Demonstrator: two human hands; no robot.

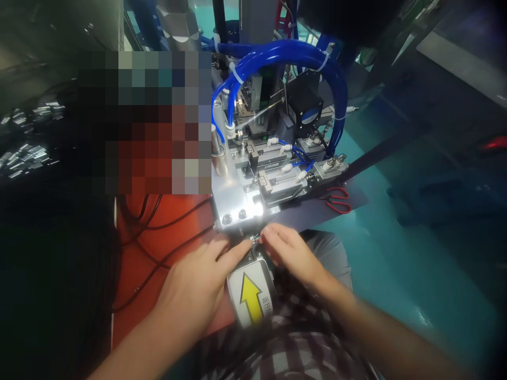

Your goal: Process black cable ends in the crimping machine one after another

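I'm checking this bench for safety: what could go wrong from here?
Pinching: the fingertips of the left hand and right hand are close to the machine's metal plate and the white cylinder with the yellow arrow, so any movement there might catch them.

Snagging: black cables lie across the red surface near the left hand; the forearm could drag one.

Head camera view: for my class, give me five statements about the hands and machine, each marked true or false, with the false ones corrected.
1. The left hand and right hand are close together. True.
2. The thick curved tubes are green. False: they are blue.
3. Black cables run across the red surface. True.
4. The red-handled tool lies left of both hands. False: it lies to their right.
5. The yellow arrow points toward the metal machine. True.
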